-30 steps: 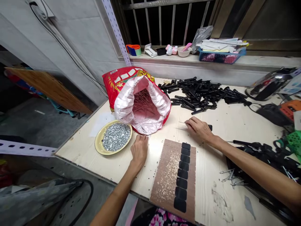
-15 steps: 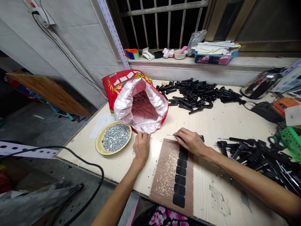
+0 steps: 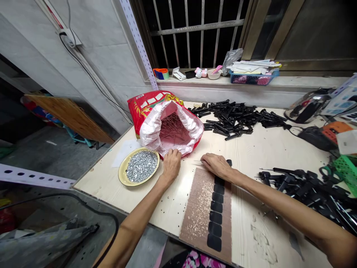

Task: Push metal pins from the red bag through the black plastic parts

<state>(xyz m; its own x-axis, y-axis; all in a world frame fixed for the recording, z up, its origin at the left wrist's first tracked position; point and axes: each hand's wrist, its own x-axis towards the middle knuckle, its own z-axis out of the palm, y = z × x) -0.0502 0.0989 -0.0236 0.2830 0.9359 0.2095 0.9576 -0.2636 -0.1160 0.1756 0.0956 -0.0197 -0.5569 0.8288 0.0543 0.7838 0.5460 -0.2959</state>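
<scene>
My left hand (image 3: 172,164) is at the lower lip of a red and white bag (image 3: 143,130), its fingers curled; what they hold, if anything, is hidden. Inside the bag lies a heap of thin reddish-looking metal pins (image 3: 174,126). My right hand (image 3: 216,164) pinches a thin metal pin (image 3: 197,161) that points left, above the far end of a brown board (image 3: 192,216). Along the board's right side runs a row of black rounded-square pieces (image 3: 214,229). Left of my left hand stands a yellow dish (image 3: 122,178) of small shiny metal parts (image 3: 142,165).
Black plastic pieces (image 3: 237,115) are heaped at the back of the table. Another pile, black parts with metal rods (image 3: 304,190), lies under and beyond my right forearm. A kettle (image 3: 306,106) and a green basket (image 3: 347,171) stand at the right. A black cable (image 3: 80,201) crosses at lower left.
My left hand has moved forward to the bag's lip. The right hand has shifted slightly left, still pinching the pin. The whole view has tilted up a little.
</scene>
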